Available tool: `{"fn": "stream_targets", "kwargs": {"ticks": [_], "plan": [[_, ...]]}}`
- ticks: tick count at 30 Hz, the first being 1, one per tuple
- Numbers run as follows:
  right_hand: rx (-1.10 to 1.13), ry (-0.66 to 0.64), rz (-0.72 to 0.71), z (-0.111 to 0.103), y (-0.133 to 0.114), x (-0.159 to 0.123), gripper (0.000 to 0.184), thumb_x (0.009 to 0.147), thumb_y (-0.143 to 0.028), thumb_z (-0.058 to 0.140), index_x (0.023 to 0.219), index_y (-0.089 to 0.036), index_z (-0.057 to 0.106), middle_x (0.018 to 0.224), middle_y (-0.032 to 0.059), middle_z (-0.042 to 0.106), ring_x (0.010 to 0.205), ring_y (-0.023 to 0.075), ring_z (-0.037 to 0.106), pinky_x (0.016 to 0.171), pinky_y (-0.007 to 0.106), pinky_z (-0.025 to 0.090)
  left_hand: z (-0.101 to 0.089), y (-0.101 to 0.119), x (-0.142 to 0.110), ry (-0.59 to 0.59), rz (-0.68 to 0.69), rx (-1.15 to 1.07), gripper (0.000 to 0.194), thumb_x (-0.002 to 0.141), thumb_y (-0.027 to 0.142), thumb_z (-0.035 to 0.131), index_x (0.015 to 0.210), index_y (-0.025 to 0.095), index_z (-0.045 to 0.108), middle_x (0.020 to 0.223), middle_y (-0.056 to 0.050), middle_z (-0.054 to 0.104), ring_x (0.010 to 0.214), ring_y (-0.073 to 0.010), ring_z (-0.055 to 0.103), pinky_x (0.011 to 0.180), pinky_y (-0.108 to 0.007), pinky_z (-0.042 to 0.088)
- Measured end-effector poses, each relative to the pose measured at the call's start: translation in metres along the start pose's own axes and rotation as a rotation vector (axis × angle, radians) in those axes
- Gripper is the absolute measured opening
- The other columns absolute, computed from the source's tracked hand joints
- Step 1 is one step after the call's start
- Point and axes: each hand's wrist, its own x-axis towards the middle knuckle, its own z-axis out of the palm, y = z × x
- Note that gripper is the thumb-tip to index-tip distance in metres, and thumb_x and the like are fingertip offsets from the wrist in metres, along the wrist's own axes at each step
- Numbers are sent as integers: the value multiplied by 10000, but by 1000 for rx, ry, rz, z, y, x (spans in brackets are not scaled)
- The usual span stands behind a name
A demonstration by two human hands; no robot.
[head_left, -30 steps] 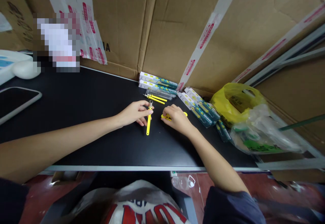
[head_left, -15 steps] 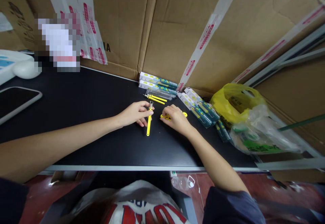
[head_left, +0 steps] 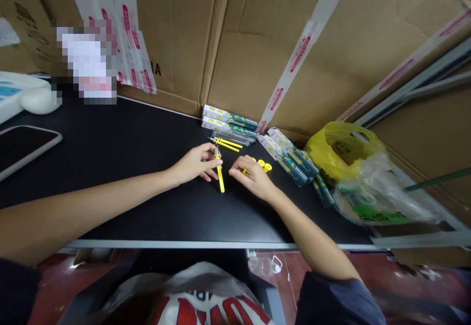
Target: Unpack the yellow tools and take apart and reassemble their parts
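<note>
Head camera: large cardboard boxes (head_left: 279,45), sealed with red-printed tape, stand as a wall behind the black worktop (head_left: 147,222); what is inside them cannot be seen. At the worktop's right end, a yellow plastic bag (head_left: 331,153) slumps with its handle loop up, and a clear plastic bag (head_left: 393,187) with green print lies against it; the contents of both are too blurred to name. A dark-screened phone (head_left: 25,148) rests at the far left. Narrow printed cartons come next in size: two lie side by side against the cardboard (head_left: 230,124), and more are grouped near the yellow bag (head_left: 289,155); their contents are hidden. The left hand (head_left: 196,162) is partly closed, pinching a yellow stick (head_left: 221,180) between thumb and fingers, its metal end and hook pointing away from the person, in front of the worktop's middle. The right hand (head_left: 253,176) is loosely curled, fingers bent, over and beside small yellow pieces (head_left: 262,164); whether it grips any of them cannot be told. Clear plastic sleeves (head_left: 237,136) lie just in front of the two rear cartons. Beside them rests a pair of thin yellow sticks (head_left: 230,144) with metal ends.
</note>
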Motion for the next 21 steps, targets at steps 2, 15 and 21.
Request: {"fn": "stream_targets", "kwargs": {"ticks": [2,15,21], "plan": [[71,21,5,5,-7,-1,183,905,-332,561,801,-189,607,759,15,615,742,148,514,707,277,400,1,1,0,18,30,-30,366,750,359,721,917,186,445,772,30,604,630,-185,712,460,-181,548],[130,78,115,14,-7,-1,99,834,-263,646,782,-179,641,700,4,603,668,127,534,633,253,408,2,0,1,75,43,-25,308,765,289,708,916,174,466,758,33,601,661,-161,708,525,-211,578],[1,146,164,-1,-5,3,106,840,-267,628,778,-181,629,698,13,618,664,142,534,618,259,402,1,-3,1,81,17,161,415,741,364,717,993,196,434,752,31,609,468,-102,610,323,-136,369]]}}
